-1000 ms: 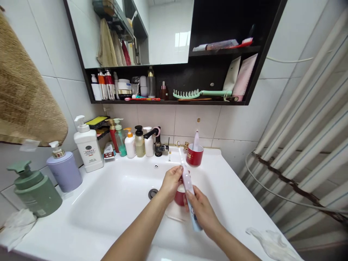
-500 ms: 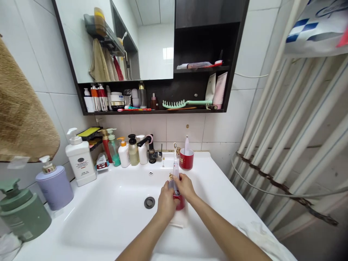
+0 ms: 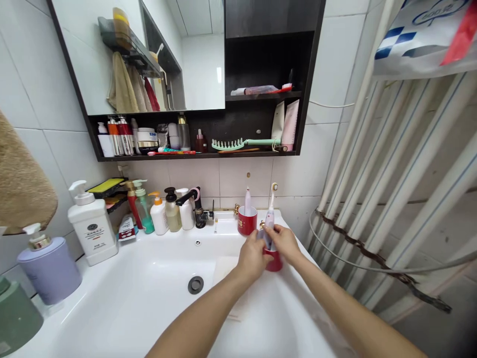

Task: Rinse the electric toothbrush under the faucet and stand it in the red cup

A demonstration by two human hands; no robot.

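My left hand (image 3: 253, 257) is closed around the left side of a red cup (image 3: 274, 264), near the sink's right rim. A pale electric toothbrush (image 3: 270, 218) stands in that cup with its brush head up. My right hand (image 3: 286, 243) grips the toothbrush handle at the cup's mouth; the handle's lower end is hidden inside. Just behind and to the left, a second red cup (image 3: 247, 226) rests on the sink's back ledge, with a pale lilac, slim upright handle (image 3: 248, 201) in it.
The white basin (image 3: 149, 293) has a dark drain (image 3: 196, 285) and a black faucet (image 3: 199, 211). Several pump bottles line the left and back edges, including a lilac one (image 3: 50, 271). A dark mirror cabinet (image 3: 242, 119) hangs above. White pipes (image 3: 391, 149) run along the right wall.
Both hands have carried the cup and toothbrush from over the basin to the right, near the sink's right rim. The view has turned slightly right.
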